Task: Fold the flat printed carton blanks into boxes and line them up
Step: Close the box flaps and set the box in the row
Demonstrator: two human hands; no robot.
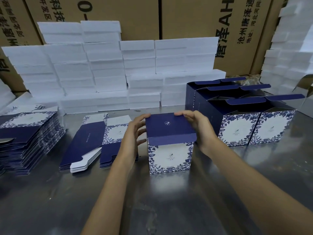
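Note:
A folded blue-and-white floral box (pixel 170 156) stands upright on the metal table (pixel 152 200) in the middle. Its dark blue lid lies over the top, with the tuck flap hanging over the front face. My left hand (pixel 135 131) rests on the box's left side, thumb at the lid's far left corner. My right hand (pixel 197 126) holds the lid's right edge, fingers over the far right corner. Several finished boxes (pixel 254 126) with open lids stand in rows to the right. Flat printed blanks lie in a small pile (pixel 94 141) left of the box and a tall stack (pixel 28 138) at far left.
Stacks of white foam blocks (pixel 108 70) line the back of the table, with more at the right (pixel 288 53). Big brown shipping cartons (pixel 186 16) stand behind them.

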